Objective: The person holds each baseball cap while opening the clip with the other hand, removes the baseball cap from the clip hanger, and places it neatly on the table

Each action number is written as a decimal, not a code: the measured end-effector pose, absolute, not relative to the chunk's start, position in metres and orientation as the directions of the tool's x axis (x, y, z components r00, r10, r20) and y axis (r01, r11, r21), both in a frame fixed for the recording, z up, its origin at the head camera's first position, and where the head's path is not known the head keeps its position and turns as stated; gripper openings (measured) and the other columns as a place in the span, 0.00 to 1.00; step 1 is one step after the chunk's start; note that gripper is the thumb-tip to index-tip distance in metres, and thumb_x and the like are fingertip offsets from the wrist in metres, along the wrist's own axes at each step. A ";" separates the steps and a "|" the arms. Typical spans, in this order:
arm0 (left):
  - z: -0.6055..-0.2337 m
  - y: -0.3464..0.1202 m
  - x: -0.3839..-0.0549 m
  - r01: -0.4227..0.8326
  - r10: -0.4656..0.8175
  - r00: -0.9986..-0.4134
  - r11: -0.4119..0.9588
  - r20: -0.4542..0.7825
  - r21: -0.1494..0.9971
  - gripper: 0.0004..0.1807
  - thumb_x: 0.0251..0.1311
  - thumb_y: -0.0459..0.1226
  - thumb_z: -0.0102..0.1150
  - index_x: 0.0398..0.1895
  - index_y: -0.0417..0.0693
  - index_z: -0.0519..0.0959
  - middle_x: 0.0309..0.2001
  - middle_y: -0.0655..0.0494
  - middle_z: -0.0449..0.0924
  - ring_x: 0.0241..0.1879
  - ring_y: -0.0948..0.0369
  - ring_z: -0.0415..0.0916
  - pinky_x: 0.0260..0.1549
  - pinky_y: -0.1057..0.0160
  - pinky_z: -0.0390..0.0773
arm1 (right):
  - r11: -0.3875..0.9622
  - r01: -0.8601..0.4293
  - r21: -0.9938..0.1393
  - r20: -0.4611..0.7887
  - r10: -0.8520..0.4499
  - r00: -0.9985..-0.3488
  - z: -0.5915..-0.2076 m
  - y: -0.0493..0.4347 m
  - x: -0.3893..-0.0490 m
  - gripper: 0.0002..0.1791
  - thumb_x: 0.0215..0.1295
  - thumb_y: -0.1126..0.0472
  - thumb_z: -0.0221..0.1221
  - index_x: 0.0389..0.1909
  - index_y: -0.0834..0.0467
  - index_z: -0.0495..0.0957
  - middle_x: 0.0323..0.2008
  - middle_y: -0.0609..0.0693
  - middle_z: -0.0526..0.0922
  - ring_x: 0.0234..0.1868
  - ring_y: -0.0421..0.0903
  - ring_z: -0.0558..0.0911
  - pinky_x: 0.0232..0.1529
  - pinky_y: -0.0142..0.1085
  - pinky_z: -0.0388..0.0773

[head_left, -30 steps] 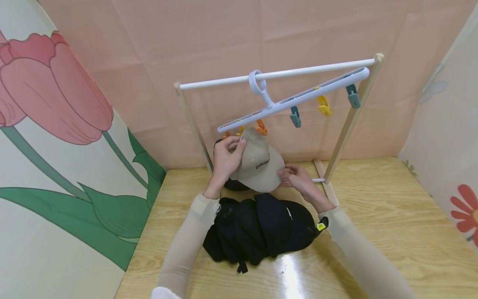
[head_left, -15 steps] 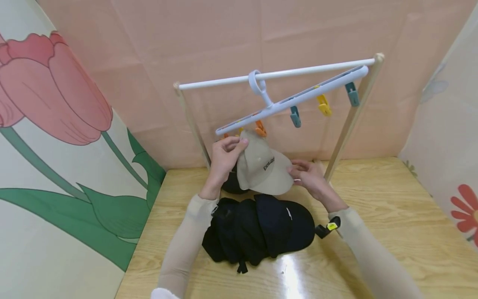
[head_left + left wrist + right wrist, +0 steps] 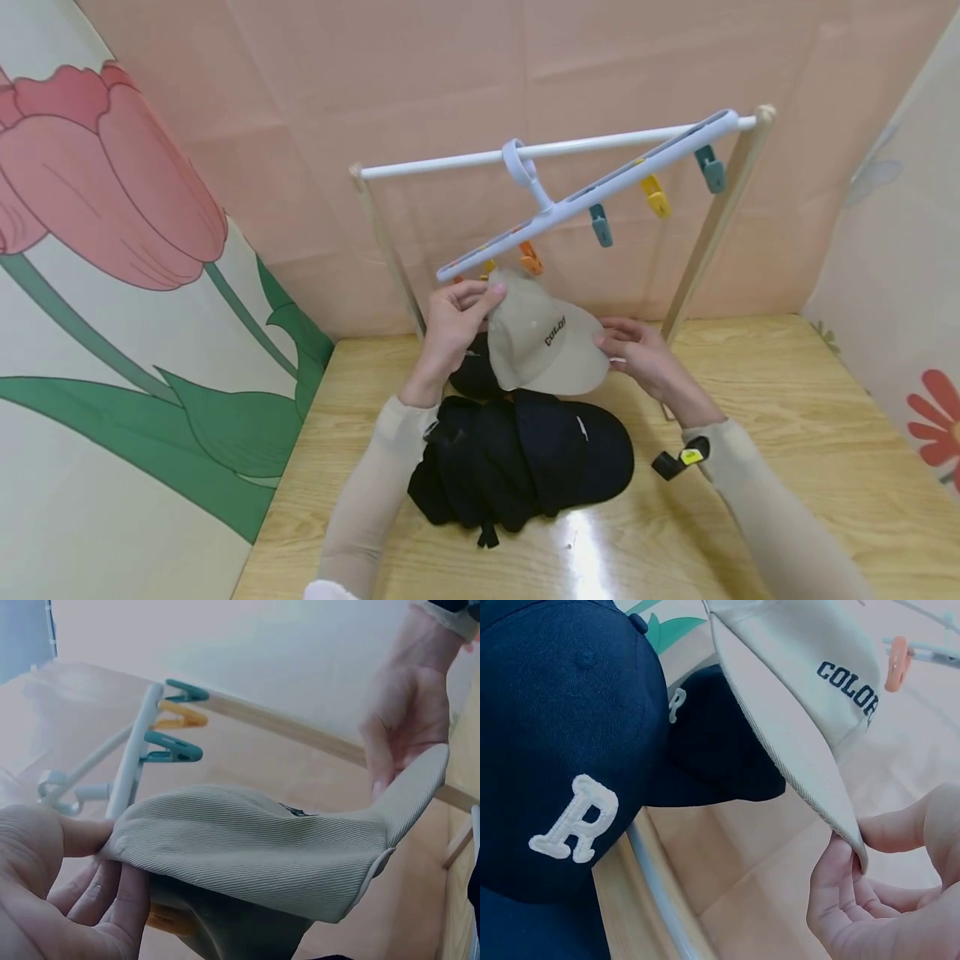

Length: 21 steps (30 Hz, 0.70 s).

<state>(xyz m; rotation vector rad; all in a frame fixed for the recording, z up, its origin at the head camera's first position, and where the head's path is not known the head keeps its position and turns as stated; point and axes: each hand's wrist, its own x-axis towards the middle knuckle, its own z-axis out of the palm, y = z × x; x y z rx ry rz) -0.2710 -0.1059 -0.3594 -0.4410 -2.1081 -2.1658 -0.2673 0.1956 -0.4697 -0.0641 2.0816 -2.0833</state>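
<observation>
A beige baseball cap (image 3: pixel 528 337) with dark lettering hangs between both hands under the light-blue clip hanger (image 3: pixel 555 215). My left hand (image 3: pixel 452 325) pinches the top of its crown, close to an orange clip (image 3: pixel 531 258). Between thumb and fingers, my right hand (image 3: pixel 885 892) pinches the edge of the brim. Behind the beige cap is a dark cap (image 3: pixel 716 750) with a white letter, partly hidden. The hanger slants, its left end low, with teal and yellow clips on the higher right half.
A row of nested dark caps (image 3: pixel 510 458) lies on the wooden table (image 3: pixel 787 433) in front of the rack. The rack's white bar (image 3: pixel 442 162) carries the hanger's hook, and its wooden post (image 3: pixel 712 233) rises behind my right hand. A pink backdrop (image 3: pixel 637 58) stands behind.
My right hand has moved right with the brim, and the beige cap has shifted right, showing more of the dark cap behind. The hanger has tilted further, left end down, right end up.
</observation>
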 end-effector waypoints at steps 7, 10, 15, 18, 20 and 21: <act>-0.358 -0.104 -0.265 0.240 0.172 -0.952 -0.083 0.252 0.967 0.13 0.71 0.35 0.69 0.47 0.31 0.88 0.29 0.65 0.90 0.26 0.68 0.83 0.26 0.69 0.84 | -0.009 0.102 -0.995 -0.099 -0.170 -0.980 -0.463 0.202 -0.260 0.37 0.80 0.59 0.60 0.80 0.68 0.57 0.48 0.37 0.82 0.46 0.34 0.82 0.46 0.30 0.84; -0.359 -0.102 -0.264 0.233 0.194 -0.948 -0.113 0.252 0.966 0.13 0.72 0.34 0.68 0.47 0.29 0.87 0.29 0.64 0.90 0.28 0.67 0.85 0.27 0.69 0.85 | -0.016 0.097 -0.995 -0.093 -0.172 -0.981 -0.461 0.206 -0.257 0.37 0.80 0.60 0.60 0.80 0.69 0.56 0.47 0.36 0.83 0.46 0.33 0.83 0.45 0.30 0.84; -0.359 -0.101 -0.259 0.220 0.227 -0.943 -0.131 0.245 0.967 0.13 0.72 0.34 0.67 0.49 0.28 0.86 0.31 0.62 0.91 0.29 0.66 0.87 0.29 0.67 0.87 | 0.009 0.087 -0.996 -0.087 -0.179 -0.980 -0.458 0.212 -0.253 0.37 0.80 0.59 0.60 0.80 0.70 0.57 0.48 0.37 0.82 0.46 0.34 0.83 0.46 0.30 0.85; -0.359 -0.101 -0.256 0.209 0.244 -0.940 -0.135 0.237 0.969 0.14 0.73 0.34 0.67 0.50 0.29 0.86 0.32 0.62 0.91 0.30 0.66 0.87 0.30 0.67 0.87 | 0.020 0.081 -0.996 -0.083 -0.182 -0.980 -0.458 0.215 -0.250 0.37 0.81 0.59 0.60 0.80 0.70 0.56 0.48 0.38 0.83 0.46 0.34 0.84 0.46 0.31 0.85; -0.360 -0.100 -0.254 0.205 0.252 -0.939 -0.134 0.234 0.969 0.14 0.73 0.34 0.66 0.50 0.29 0.86 0.32 0.62 0.91 0.31 0.66 0.88 0.31 0.66 0.88 | 0.022 0.081 -0.997 -0.083 -0.184 -0.979 -0.458 0.217 -0.249 0.37 0.81 0.59 0.60 0.80 0.70 0.57 0.48 0.38 0.83 0.46 0.34 0.84 0.46 0.31 0.85; -0.360 -0.100 -0.253 0.204 0.255 -0.939 -0.133 0.233 0.970 0.14 0.73 0.34 0.66 0.50 0.29 0.86 0.32 0.62 0.91 0.30 0.66 0.88 0.30 0.66 0.88 | 0.024 0.080 -0.996 -0.084 -0.186 -0.979 -0.458 0.218 -0.248 0.37 0.81 0.59 0.60 0.80 0.70 0.57 0.48 0.39 0.82 0.46 0.34 0.84 0.46 0.31 0.85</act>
